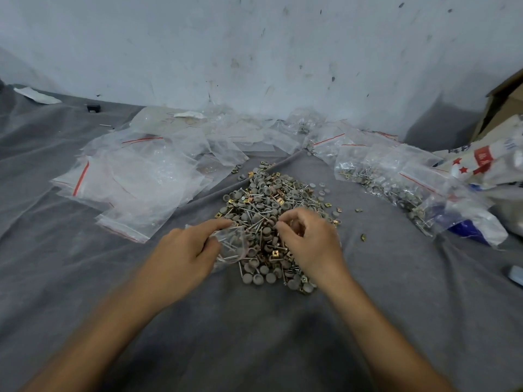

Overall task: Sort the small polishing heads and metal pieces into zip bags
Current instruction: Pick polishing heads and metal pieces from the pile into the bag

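Observation:
A heap of small grey polishing heads on metal pins, mixed with brass square pieces [271,205], lies on the grey cloth in the middle. My left hand [184,250] holds a small clear zip bag [230,246] at the heap's left edge; a few pins and a grey head show inside it. My right hand [308,241] is over the near right part of the heap, fingers curled and pinching at small pieces. Which pieces it has hold of is hidden by the fingers.
Empty zip bags with red seal lines [135,179] are spread at the left and back. Filled bags of heads and pins [396,182] lie at the right, beside a printed sack [486,162] and a cardboard box [503,100]. A stained wall rises behind.

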Tool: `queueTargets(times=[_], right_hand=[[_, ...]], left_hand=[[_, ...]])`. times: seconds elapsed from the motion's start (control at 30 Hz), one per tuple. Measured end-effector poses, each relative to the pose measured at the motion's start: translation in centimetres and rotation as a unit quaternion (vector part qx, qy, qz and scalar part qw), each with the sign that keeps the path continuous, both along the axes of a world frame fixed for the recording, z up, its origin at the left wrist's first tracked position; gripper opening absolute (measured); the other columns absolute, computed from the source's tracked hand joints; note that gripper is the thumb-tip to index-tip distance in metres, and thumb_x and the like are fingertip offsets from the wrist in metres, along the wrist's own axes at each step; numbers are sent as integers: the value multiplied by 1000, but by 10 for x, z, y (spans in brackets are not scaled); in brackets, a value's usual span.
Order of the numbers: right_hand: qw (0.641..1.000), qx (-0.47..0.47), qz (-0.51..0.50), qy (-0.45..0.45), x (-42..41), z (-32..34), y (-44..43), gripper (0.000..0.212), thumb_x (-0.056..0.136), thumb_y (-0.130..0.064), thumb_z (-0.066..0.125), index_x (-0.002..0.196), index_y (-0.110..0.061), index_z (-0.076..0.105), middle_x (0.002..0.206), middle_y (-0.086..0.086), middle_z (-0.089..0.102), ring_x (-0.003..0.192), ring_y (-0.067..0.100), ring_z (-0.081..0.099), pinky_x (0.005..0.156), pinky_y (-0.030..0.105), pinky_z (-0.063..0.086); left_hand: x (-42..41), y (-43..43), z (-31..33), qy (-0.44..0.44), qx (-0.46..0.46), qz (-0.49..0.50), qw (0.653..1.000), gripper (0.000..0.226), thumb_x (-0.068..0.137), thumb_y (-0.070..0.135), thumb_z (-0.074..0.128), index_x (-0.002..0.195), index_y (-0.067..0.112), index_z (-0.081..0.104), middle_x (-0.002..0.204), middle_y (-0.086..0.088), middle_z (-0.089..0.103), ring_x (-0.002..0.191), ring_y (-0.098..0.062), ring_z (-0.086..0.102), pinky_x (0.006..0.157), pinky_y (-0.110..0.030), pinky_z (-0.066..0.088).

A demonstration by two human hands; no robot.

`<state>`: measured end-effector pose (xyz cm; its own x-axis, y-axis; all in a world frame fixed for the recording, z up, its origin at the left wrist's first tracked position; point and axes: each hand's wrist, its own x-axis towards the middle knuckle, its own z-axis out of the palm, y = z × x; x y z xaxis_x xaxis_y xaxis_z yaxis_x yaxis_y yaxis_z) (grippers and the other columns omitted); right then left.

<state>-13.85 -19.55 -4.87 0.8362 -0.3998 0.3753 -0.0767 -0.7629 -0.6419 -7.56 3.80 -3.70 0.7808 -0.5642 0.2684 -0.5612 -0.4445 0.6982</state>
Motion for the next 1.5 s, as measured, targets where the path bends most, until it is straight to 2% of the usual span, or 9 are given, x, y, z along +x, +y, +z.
queueTargets(times=[0.17,0.4,0.63,0.87,1.0,1.13,1.23,1.37,1.5], right_hand=[[986,-113,-18,119,11,7,-33,24,101,-37,57,124,-36,63,121,-11,59,115,11,53,98,39,47],[986,-149,-14,70,9,14,-25,5,97,-28,64,94,-26,68,90,-15,65,85,8,63,77,34,55],[982,115,144,-28,-19,28,34,5,84,-23,70,85,-27,68,76,-13,68,67,3,62,60,15,47],[986,43,163,13,-10,17,57,13,87,-15,70,87,-27,65,75,-11,66,60,7,65,60,18,51],[986,-31,159,34,-5,14,58,11,89,-20,71,97,-28,71,87,-8,73,79,11,69,78,38,56],[982,-4,182,55,-11,18,52,17,97,-19,64,109,-28,71,97,-11,75,79,8,73,80,24,55],[979,-46,178,82,-17,19,46,24,98,-15,56,108,-27,74,98,-14,74,87,3,67,81,28,53],[962,-124,196,143,-24,12,41,26,100,-20,52,109,-29,75,107,-15,64,102,5,50,90,30,44],[945,-193,189,182,-27,3,40,27,103,-28,50,112,-33,75,99,-13,44,96,9,33,79,28,34]], left_hand=[[-1,-3,-1,-4,4,1,1000,40,103,17,46,135,36,61,56,-1,63,53,-13,60,67,-32,52],[-1,-2,3,-3,0,-3,1000,40,104,17,46,135,37,61,54,0,62,52,-14,60,65,-33,52],[-3,-3,4,-12,18,3,1000,40,102,18,47,134,35,62,57,3,63,60,-12,62,72,-33,52],[-2,-3,4,-29,16,2,999,41,100,15,48,132,33,64,57,6,62,64,-13,62,76,-37,53],[1,-3,-2,-39,23,3,999,40,101,16,48,132,34,64,58,7,64,65,-12,63,74,-36,52],[5,-2,-6,8,5,-40,999,32,107,27,45,130,40,61,64,9,68,65,-1,63,64,-19,41],[16,4,-4,42,-13,-36,998,28,108,29,40,121,41,63,68,7,69,64,-4,62,64,-23,42],[34,22,-5,-35,135,34,990,19,100,19,54,99,35,65,76,14,64,71,-3,57,65,-21,39],[34,25,-14,-35,261,5,965,9,93,32,66,92,28,58,90,11,58,84,-12,55,69,-30,38]])
